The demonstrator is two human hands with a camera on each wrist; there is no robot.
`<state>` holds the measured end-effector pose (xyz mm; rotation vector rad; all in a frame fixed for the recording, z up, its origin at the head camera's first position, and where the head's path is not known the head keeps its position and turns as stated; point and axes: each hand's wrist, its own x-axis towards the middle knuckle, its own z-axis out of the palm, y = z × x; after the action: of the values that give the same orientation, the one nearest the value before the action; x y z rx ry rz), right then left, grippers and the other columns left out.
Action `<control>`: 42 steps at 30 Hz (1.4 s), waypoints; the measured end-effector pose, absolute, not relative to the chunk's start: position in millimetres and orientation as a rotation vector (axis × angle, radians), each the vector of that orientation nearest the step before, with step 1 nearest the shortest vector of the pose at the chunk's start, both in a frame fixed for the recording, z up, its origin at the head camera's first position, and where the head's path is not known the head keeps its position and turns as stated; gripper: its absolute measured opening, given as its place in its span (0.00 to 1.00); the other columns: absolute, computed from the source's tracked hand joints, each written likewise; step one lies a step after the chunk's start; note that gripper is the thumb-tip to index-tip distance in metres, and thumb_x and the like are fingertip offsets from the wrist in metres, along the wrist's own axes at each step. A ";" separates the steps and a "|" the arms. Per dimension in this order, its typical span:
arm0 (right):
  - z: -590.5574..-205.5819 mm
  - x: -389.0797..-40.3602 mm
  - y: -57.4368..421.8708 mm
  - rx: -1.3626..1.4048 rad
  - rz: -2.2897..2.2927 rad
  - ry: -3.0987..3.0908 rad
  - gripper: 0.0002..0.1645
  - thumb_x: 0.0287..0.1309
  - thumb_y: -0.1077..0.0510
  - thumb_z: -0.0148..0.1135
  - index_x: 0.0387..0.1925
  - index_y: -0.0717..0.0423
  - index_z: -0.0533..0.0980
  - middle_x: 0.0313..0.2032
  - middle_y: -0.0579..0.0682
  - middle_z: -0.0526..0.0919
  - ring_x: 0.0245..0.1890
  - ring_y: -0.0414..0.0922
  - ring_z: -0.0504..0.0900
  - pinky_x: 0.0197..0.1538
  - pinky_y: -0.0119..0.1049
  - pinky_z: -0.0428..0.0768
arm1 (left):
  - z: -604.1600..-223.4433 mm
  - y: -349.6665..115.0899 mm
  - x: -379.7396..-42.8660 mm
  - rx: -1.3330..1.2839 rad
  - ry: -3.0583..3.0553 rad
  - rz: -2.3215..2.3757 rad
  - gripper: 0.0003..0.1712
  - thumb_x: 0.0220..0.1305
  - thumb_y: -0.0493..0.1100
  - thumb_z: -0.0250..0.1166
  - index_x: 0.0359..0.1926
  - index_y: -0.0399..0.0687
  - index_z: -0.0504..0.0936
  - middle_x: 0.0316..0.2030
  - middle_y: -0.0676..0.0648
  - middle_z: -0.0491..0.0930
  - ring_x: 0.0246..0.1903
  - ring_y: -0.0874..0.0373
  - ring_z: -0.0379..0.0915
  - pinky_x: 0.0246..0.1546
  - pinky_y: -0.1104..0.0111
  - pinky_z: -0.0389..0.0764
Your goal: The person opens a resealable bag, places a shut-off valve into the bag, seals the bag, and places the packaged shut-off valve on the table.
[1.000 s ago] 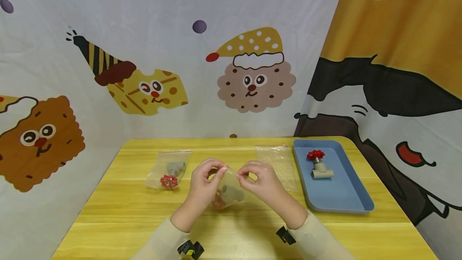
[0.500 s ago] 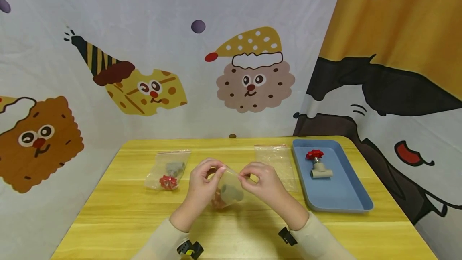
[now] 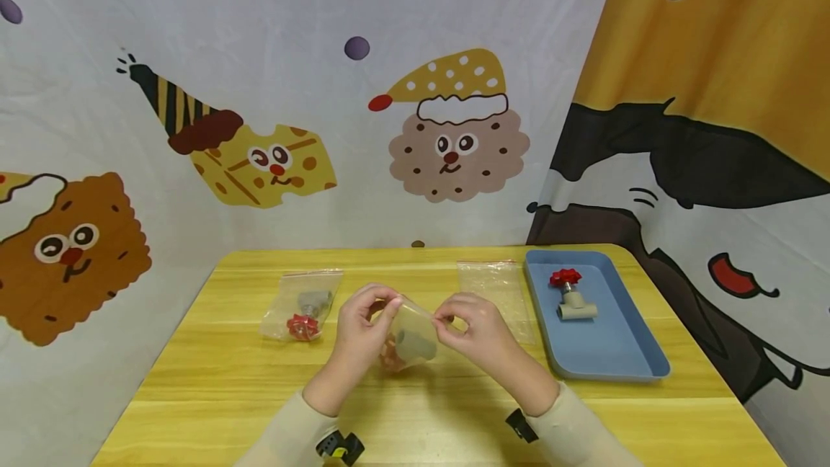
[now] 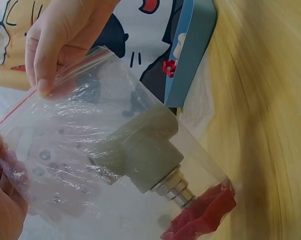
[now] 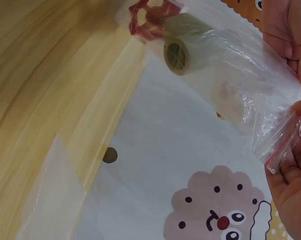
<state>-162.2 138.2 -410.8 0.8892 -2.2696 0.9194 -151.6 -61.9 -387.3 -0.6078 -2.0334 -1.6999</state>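
Observation:
Between my hands hangs a clear zip bag (image 3: pixel 415 316) with a red line along its top edge. Inside it is a valve (image 4: pixel 148 147) with a grey-beige pipe body, a metal stem and a red handwheel (image 4: pixel 205 212). My left hand (image 3: pixel 361 330) pinches one top corner between thumb and fingers. The opposite end of that edge is pinched by my right hand (image 3: pixel 476 326). In the left wrist view the bag's top edge is stretched between both hands, the valve lying low in the bag. Whether the zip is parted I cannot tell.
To the left lies another zip bag (image 3: pixel 275 319) holding a valve with a red handwheel (image 3: pixel 302 327). A flat zip bag (image 3: pixel 496 290) rests beside the blue tray (image 3: pixel 616 352), which carries an unbagged valve (image 3: pixel 576 308). A patterned curtain (image 3: pixel 292 6) hangs behind the wooden table (image 3: pixel 214 380).
My hands have drawn slightly apart, the right hand moving a little to the right and the left hand a little to the left. More of the bag's top edge shows between them.

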 end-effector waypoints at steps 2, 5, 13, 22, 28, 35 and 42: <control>-411.2 -162.7 138.6 0.907 0.867 -2.251 0.05 0.43 0.64 0.70 0.23 0.52 0.81 0.25 0.40 0.82 0.29 0.34 0.76 0.34 0.24 0.78 | -387.9 -61.9 -152.0 -0.606 -2.030 -1.693 0.03 0.59 0.30 0.63 0.30 0.31 0.80 0.30 0.37 0.81 0.34 0.56 0.78 0.42 0.70 0.82; -410.6 -163.4 138.8 0.935 0.771 -2.224 0.05 0.43 0.64 0.70 0.23 0.52 0.81 0.25 0.41 0.82 0.29 0.35 0.77 0.34 0.25 0.79 | -388.7 -62.2 -152.4 -0.596 -2.026 -1.682 0.03 0.59 0.29 0.63 0.30 0.31 0.80 0.30 0.37 0.81 0.35 0.56 0.78 0.42 0.70 0.82; -411.0 -164.0 139.8 0.954 0.673 -2.206 0.05 0.42 0.63 0.70 0.23 0.52 0.81 0.25 0.42 0.83 0.28 0.36 0.78 0.35 0.28 0.80 | -389.3 -63.6 -152.6 -0.578 -2.034 -1.697 0.03 0.59 0.30 0.64 0.31 0.31 0.80 0.31 0.37 0.80 0.35 0.55 0.77 0.43 0.73 0.81; -414.8 -163.9 142.6 0.949 0.653 -2.206 0.06 0.41 0.63 0.70 0.22 0.51 0.80 0.25 0.41 0.82 0.28 0.35 0.77 0.34 0.27 0.79 | -389.6 -64.4 -152.9 -0.591 -2.022 -1.677 0.03 0.59 0.30 0.63 0.31 0.30 0.80 0.31 0.37 0.81 0.34 0.56 0.77 0.42 0.74 0.81; -417.2 -163.4 145.2 0.952 0.645 -2.200 0.06 0.40 0.64 0.70 0.22 0.51 0.80 0.25 0.41 0.82 0.27 0.35 0.76 0.33 0.27 0.78 | -390.1 -64.9 -152.9 -0.594 -2.008 -1.675 0.03 0.60 0.29 0.63 0.31 0.30 0.80 0.31 0.37 0.80 0.34 0.56 0.78 0.42 0.74 0.81; -418.1 -163.1 147.2 0.965 0.660 -2.196 0.06 0.41 0.65 0.69 0.22 0.52 0.80 0.24 0.41 0.81 0.27 0.36 0.76 0.33 0.27 0.78 | -390.1 -65.7 -153.4 -0.567 -2.004 -1.686 0.03 0.59 0.29 0.64 0.30 0.30 0.80 0.30 0.38 0.81 0.35 0.59 0.78 0.42 0.72 0.82; -419.3 -163.8 148.6 0.955 0.660 -2.199 0.06 0.41 0.64 0.69 0.22 0.52 0.80 0.24 0.41 0.81 0.27 0.36 0.76 0.33 0.26 0.78 | -390.9 -66.4 -154.9 -0.583 -1.986 -1.658 0.04 0.59 0.29 0.63 0.30 0.29 0.80 0.30 0.39 0.80 0.34 0.59 0.78 0.41 0.69 0.83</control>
<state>-163.8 148.6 -419.3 0.9551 -2.1994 0.6605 -154.9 -66.4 -390.9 -0.5829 -1.9864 -1.6579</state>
